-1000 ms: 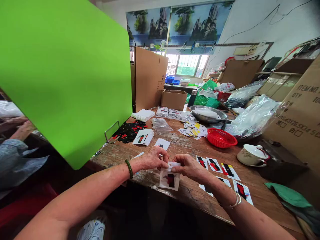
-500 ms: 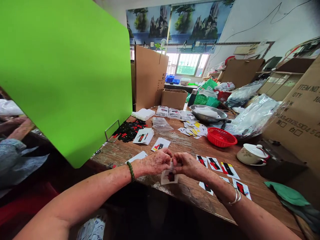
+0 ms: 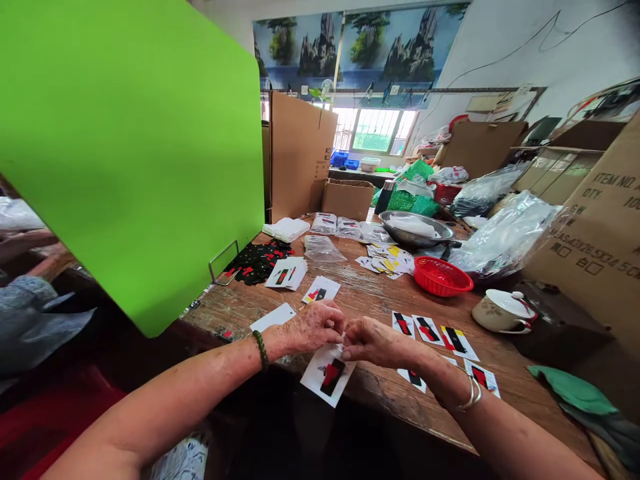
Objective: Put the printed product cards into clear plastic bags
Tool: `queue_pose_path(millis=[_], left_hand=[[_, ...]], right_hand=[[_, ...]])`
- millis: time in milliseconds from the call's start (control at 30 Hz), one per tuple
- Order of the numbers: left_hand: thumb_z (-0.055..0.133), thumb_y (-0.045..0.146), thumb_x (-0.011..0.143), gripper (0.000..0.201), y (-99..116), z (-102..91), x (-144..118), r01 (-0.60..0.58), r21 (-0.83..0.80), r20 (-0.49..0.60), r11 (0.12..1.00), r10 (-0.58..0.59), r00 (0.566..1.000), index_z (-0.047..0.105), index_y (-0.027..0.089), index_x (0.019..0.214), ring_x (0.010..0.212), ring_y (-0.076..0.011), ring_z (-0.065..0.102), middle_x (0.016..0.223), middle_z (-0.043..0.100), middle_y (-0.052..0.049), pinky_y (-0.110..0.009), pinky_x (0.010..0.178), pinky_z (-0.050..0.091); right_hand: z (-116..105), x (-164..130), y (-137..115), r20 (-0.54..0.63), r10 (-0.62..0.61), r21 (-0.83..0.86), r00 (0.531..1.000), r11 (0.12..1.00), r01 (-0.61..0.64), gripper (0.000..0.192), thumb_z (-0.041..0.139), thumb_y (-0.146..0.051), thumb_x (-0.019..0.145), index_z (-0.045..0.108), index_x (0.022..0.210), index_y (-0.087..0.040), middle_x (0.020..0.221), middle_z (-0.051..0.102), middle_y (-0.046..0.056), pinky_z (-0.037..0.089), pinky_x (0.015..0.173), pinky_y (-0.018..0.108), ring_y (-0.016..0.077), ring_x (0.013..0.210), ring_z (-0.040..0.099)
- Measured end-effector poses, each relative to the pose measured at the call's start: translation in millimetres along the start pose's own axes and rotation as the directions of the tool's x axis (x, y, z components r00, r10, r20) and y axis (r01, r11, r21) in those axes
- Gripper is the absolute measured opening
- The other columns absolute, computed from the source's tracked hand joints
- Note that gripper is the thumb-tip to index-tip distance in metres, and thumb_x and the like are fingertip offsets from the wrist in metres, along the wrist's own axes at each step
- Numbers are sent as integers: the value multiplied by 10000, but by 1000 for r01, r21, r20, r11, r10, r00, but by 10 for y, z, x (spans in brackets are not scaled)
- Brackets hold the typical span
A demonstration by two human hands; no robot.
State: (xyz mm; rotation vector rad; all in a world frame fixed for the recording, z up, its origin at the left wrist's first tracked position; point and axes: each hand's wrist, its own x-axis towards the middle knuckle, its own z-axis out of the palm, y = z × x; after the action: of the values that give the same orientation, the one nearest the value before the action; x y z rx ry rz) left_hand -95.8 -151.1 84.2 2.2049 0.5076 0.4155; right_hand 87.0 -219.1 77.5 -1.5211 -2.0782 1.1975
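Pinching the white printed card with a red-and-black item [image 3: 327,375] by its top edge, both hands, left [image 3: 314,327] and right [image 3: 369,341], hold it over the wooden desk [image 3: 370,293] edge; a loose grip could drop it.

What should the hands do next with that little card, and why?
Probably lay the card down beside the row of finished cards on the table. Both the left hand and right hand pinch its top edge, and it hangs over the table's near edge.
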Motion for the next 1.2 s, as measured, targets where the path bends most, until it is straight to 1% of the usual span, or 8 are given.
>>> queue_pose_path(millis=[200, 333, 433, 567, 733, 867, 1033, 1200], left_hand=[[670, 249, 672, 156, -156, 3, 28, 168, -350, -119, 921, -222, 968, 629, 164, 796, 584, -98, 492, 630, 532, 56, -238, 566, 396], [727, 217, 587, 366, -275, 53, 13, 134, -508, -185, 851, -260, 948, 619, 168, 933, 554, -80, 481, 642, 502, 78, -231, 554, 396], [681, 167, 605, 266, -266, 115, -11, 141, -456, -240, 878, -275, 931, 611, 161, 863, 580, -80, 478, 644, 521, 69, -220, 556, 374], [655, 141, 618, 156, -256, 175, -25, 186, -358, -332, 915, -311, 891, 593, 158, 760, 568, -80, 444, 604, 491, 72, -214, 531, 333], [622, 257, 761, 348, -536, -10, -186, 197, -340, -442, 919, -341, 830, 589, 166, 1096, 669, -138, 580, 734, 633, 15, -269, 648, 457], [566, 163, 766, 265, -825, -270, -517, 460, 139, -581, 877, -304, 755, 635, 168, 1022, 978, -229, 595, 1018, 685, -87, -383, 923, 427], [575, 186, 750, 358, -850, -341, -743, 551, 408, -423, 728, -384, 821, 609, 161, 1105, 1081, -271, 549, 1127, 654, -108, -418, 1013, 353], [579, 170, 706, 315, -867, -342, -659, 628, 333, -392, 703, -502, 771, 602, 160, 1020, 939, -239, 569, 996, 643, -84, -342, 832, 414]], right_hand=[[42, 5, 127, -374, 109, 332, 921, 943, 24, 278, 731, -352, 626, 538, 752, -197, 630, 537, -42, 337, 501, 235, 111, 545, 451], [123, 30, 148, -399, 139, 519, 907, 849, 98, 412, 779, -371, 560, 516, 830, -204, 662, 560, -34, 373, 503, 247, 128, 561, 479], [203, 78, 126, -361, 134, 566, 923, 818, 103, 428, 762, -384, 593, 540, 903, -192, 726, 600, -6, 393, 542, 259, 153, 628, 526], [251, 193, 108, -450, 102, 463, 887, 876, 135, 247, 714, -303, 609, 540, 742, -187, 704, 568, -13, 399, 591, 262, 147, 656, 516], [85, 457, 233, -381, 105, 556, 919, 820, 137, 333, 735, -363, 617, 548, 828, -186, 712, 599, -10, 372, 515, 238, 128, 586, 508], [-133, 863, 513, -426, 200, 610, 882, 783, 117, 409, 750, -411, 567, 545, 846, -192, 644, 582, -30, 343, 482, 222, 113, 518, 491], [-348, 1343, 845, -616, 230, 387, 753, 921, 35, 248, 660, -351, 640, 609, 818, -186, 714, 650, 41, 451, 593, 314, 208, 650, 600], [-249, 1386, 845, -757, -37, -35, 653, 999, 17, 222, 661, -166, 641, 692, 860, -178, 991, 675, 117, 424, 911, 438, 306, 1023, 579]])
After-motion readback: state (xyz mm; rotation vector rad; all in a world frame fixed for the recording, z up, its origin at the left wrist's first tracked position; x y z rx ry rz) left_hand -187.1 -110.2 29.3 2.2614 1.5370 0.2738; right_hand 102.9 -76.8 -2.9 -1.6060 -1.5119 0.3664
